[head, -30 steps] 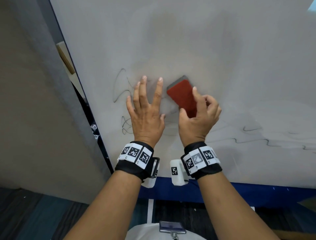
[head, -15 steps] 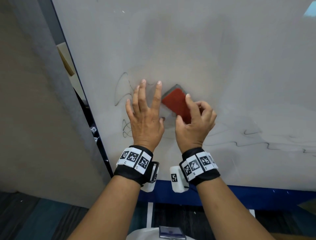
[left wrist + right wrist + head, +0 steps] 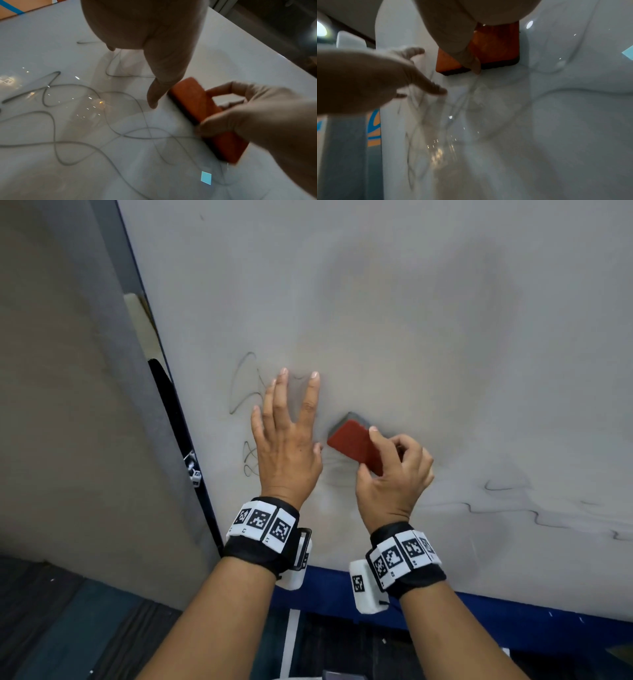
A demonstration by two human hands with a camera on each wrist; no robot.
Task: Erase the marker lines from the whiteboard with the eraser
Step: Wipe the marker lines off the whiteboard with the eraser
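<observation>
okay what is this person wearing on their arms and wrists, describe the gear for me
Both forearms are bare, no sleeves. Each wrist carries a black strap: the left wrist band and the right wrist band are each ringed with white square tiles printed with black-and-white coded markers. A white camera block with its own marker hangs under the right wrist.

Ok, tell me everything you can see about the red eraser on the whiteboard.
The red rectangular block eraser has a felt-like red back and a dark grey pad layer along its edge. It lies pad-down, turned diagonally, on the white whiteboard. The right hand grips its lower end, thumb on one long side. The left hand's thumb lies close beside it.
</observation>
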